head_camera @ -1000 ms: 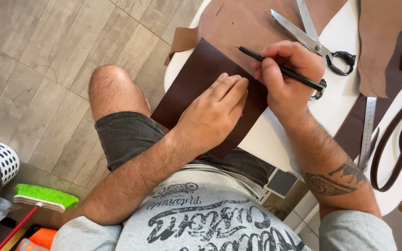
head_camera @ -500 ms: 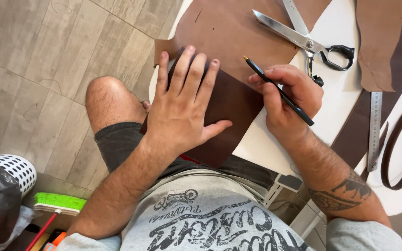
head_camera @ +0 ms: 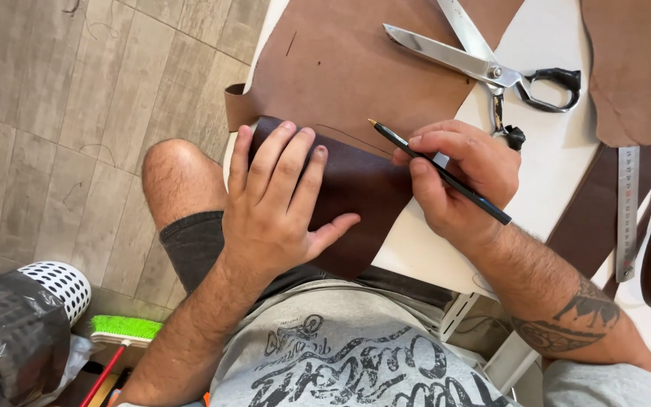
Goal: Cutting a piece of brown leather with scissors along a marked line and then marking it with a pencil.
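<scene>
- A white perforated bin [head_camera: 60,285] sits at the far left, lined with a dark bag [head_camera: 9,335]; its contents are hidden.
- My left hand [head_camera: 276,207] lies flat, fingers spread, on the dark brown leather piece [head_camera: 359,188] at the table's [head_camera: 559,169] edge.
- My right hand [head_camera: 461,177] pinches 1 black pencil [head_camera: 440,172], tip at the leather's upper edge.
- Scissors [head_camera: 484,68] lie above; the steel ruler [head_camera: 627,211] possibly continues past view.
</scene>
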